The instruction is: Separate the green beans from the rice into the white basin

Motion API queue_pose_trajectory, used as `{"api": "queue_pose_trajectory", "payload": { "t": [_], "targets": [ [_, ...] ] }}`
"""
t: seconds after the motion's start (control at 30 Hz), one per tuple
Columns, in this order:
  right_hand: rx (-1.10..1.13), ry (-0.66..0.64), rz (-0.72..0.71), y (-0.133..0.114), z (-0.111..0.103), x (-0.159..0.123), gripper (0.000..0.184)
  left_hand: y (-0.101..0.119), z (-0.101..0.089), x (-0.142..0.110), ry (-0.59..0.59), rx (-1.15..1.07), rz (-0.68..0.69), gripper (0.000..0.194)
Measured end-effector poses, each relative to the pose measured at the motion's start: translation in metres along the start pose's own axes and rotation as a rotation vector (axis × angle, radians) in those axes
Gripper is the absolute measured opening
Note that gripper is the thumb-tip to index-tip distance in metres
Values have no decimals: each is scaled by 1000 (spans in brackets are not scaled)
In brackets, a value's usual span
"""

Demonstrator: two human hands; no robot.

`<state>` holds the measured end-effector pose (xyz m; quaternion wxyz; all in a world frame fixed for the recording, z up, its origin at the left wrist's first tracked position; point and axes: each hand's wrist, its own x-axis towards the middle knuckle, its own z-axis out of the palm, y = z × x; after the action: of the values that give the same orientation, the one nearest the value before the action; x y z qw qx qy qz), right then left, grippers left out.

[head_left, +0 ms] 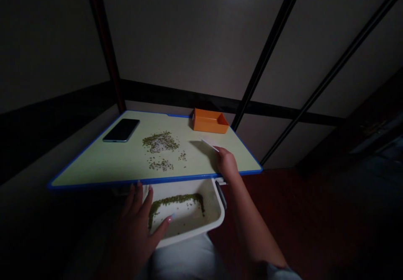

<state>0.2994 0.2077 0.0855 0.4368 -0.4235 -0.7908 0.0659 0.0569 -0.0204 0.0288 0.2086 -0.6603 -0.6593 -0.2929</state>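
My right hand (pixel 226 164) pinches a thin, flat white card-like piece (pixel 209 145), tilted over the right part of a pale green, blue-edged tabletop (pixel 110 162). Left of it lies a loose heap of small green and whitish grains (pixel 160 141). A smaller scatter of grains (pixel 161 165) is nearer the front edge. Below that edge stands a white plastic bin (pixel 217 219), with green grains (pixel 182 197) gathered along its far side. My left hand (pixel 138 221) is spread with fingers apart over the bin's left side, holding nothing; whether it touches the rim I cannot tell.
An open orange box (pixel 209 122) sits at the tabletop's back right. A dark-screened phone (pixel 122 130) lies at the back left. Grey panels (pixel 189 40) with dark strips rise behind the table. The bin's dark side handle (pixel 221 194) is close to my right wrist.
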Motion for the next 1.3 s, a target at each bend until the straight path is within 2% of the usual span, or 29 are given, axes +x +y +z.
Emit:
{"api": "queue_pose_trajectory", "payload": {
  "t": [0.17, 0.33, 0.73, 0.83, 1.03, 1.3],
  "targets": [
    [114, 133, 67, 2, -4, -1, 34, -3, 2, -1, -1, -1, 9, 72],
    [241, 172, 100, -3, -4, 5, 26, -6, 3, -2, -6, -3, 10, 74],
    [433, -13, 60, -20, 22, 25, 21, -7, 5, -3, -18, -8, 3, 76],
    [441, -11, 56, -23, 24, 27, 20, -7, 5, -4, -30, -13, -10, 75],
    [419, 74, 99, -20, 24, 26, 23, -6, 6, -4, -29, -10, -21, 76],
    [429, -53, 37, -23, 24, 26, 20, -6, 4, -2, -19, -9, -13, 78]
  ]
}}
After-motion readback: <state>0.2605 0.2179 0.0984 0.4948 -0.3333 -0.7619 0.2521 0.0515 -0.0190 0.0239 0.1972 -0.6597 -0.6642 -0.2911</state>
